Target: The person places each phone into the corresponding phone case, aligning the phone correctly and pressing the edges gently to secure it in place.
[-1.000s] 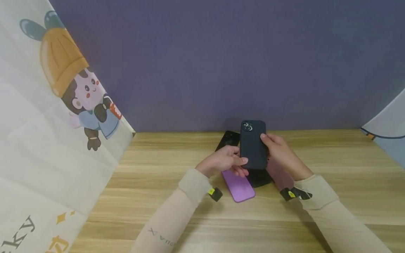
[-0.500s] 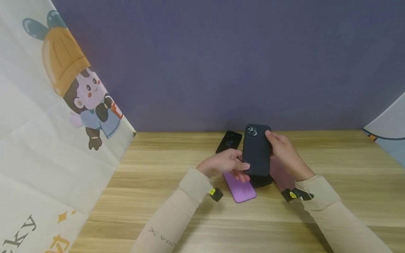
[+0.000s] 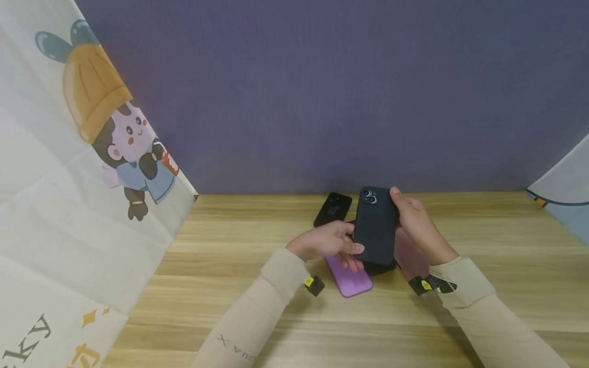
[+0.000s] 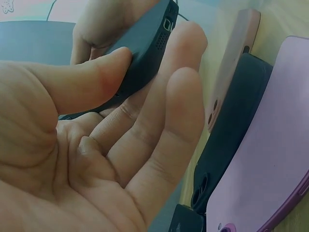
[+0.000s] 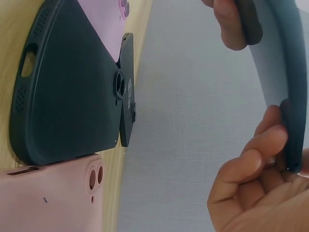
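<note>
A big blue-grey wall (image 3: 322, 92) stands behind the phone, and a wooden table (image 3: 221, 306) lies below it. We see a person's right hand (image 3: 418, 225) on the right of the phone and the left hand (image 3: 322, 241) on its left. Both hands pinch the dark phone (image 3: 377, 225) between them. The right thumb presses the long side, up near the camera end. The left thumb is on the back at the near left corner, with fingers underneath.

What seems to matter most is how the phone lies: its long way runs from near to far, with the camera end far from us. Both hands touch it, so neither is nearer. It is up off the table, above a dark case (image 5: 67, 96) lying flat there.

Around the phone, also on the table, we see a pink case (image 3: 409, 255) to its right, a purple case (image 3: 349, 281) near its lower left, and a black case (image 3: 333, 207) to its far left. We cannot tell if that black one has a phone inside.
</note>
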